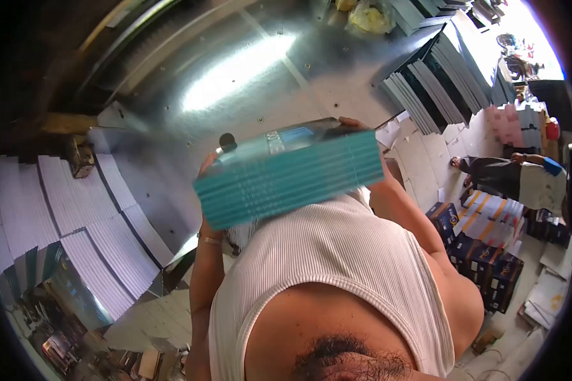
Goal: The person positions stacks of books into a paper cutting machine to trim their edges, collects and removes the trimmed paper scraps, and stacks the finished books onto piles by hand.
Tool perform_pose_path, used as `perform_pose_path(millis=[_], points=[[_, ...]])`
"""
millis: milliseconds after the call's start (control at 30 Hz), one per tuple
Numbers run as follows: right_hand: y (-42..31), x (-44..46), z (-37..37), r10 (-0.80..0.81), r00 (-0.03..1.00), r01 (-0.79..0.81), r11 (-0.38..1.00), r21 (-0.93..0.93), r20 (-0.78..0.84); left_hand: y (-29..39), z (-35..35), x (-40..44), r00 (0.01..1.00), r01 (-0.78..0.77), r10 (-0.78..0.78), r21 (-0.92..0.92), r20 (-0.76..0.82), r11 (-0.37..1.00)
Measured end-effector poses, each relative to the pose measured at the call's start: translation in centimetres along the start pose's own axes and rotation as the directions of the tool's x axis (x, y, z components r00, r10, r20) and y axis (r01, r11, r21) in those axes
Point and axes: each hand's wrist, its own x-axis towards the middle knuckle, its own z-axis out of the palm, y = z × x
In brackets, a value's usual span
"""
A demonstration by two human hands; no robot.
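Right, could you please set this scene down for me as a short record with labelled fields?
View: head camera, looking down
Held: teal stack, in front of the chest
Left hand: at one end of the teal stack, partly hidden by it
Right hand: at the other end, fingers showing at the far edge
Beyond the stack: metal surface, with a bright glare
Left side: pale stacks
Right side: dark boxes; another person
Unclear: full cover text, blurred

Dark boxes (483, 260), yellowish plastic bag (371, 18)
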Motion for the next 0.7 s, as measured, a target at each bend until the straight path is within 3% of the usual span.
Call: perform_pose_path(millis=[33, 67, 167, 200, 233, 300, 333, 400, 433, 467, 533, 633, 700], points=[[-0.4, -0.7, 0.1, 0.145, 0.989, -0.143, 0.976, 0.167, 0.002, -2.2, 0.3, -1.9, 0.990, 0.136, -0.140, -0.285, 0.008, 0.949], [-0.4, -1.5, -0.1, -0.002, 0.999, 0.004, 0.999, -0.053, 0.041, -1.8, 0.1, -2.4, 0.989, 0.150, -0.149, -0.290, 0.026, 0.945], [-2.1, -2.3, -0.6, -0.012, 0.993, 0.021, 0.997, -0.078, 0.115, 2.7, -1.8, -2.0, 0.967, 0.254, -0.230, -0.341, 0.110, 0.905], [-3.7, -2.3, -0.6, 0.116, 0.988, -0.121, 0.992, 0.043, 0.103, 3.2, -2.4, -2.0, 0.950, 0.313, -0.276, -0.391, 0.149, 0.865], [-4.4, -2.1, -0.9, 0.130, 0.981, -0.132, 0.991, 0.002, 0.141, 3.7, -2.9, -2.0, 0.928, 0.371, -0.321, -0.436, 0.188, 0.820], [-5.0, -2.1, -2.4, 0.155, 0.965, -0.140, 0.987, -0.083, 0.212, 6.3, -5.5, -0.1, 0.924, 0.327, -0.281, -0.152, 0.261, 0.933], [-3.7, -2.1, -3.2, 0.202, 0.950, -0.266, 0.922, 0.280, 0.238, 7.0, -6.1, 0.5, 0.929, 0.281, -0.245, -0.101, 0.277, 0.954], [-3.5, -1.5, -4.0, 0.273, 0.929, -0.367, 0.755, 0.543, 0.248, 5.8, -6.6, 0.6, 0.892, 0.449, -0.370, -0.405, 0.261, 0.796], [-3.5, -1.2, -3.8, 0.307, 0.924, -0.382, 0.739, 0.555, 0.227, 5.4, -6.6, 0.6, 0.862, 0.504, -0.431, -0.542, 0.267, 0.672], [-3.5, -1.0, -3.7, 0.341, 0.917, -0.395, 0.722, 0.568, 0.205, 5.8, -6.4, 0.9, 0.850, 0.527, -0.455, -0.466, 0.266, 0.711], [-3.6, -0.6, -2.4, 0.377, 0.923, -0.376, 0.850, 0.369, 0.073, 7.1, -6.3, 1.7, 0.823, 0.566, -0.503, -0.299, 0.263, 0.769], [-6.0, -1.2, -1.5, 0.552, 0.832, -0.527, 0.754, 0.392, 0.057, 6.8, -6.3, 0.8, 0.655, 0.756, -0.655, -0.326, 0.377, 0.568], [-6.1, -1.5, -0.9, 0.661, 0.750, -0.609, 0.672, 0.421, 0.029, 6.8, -6.7, 0.4, 0.439, 0.896, -0.809, -0.123, 0.392, 0.427]])
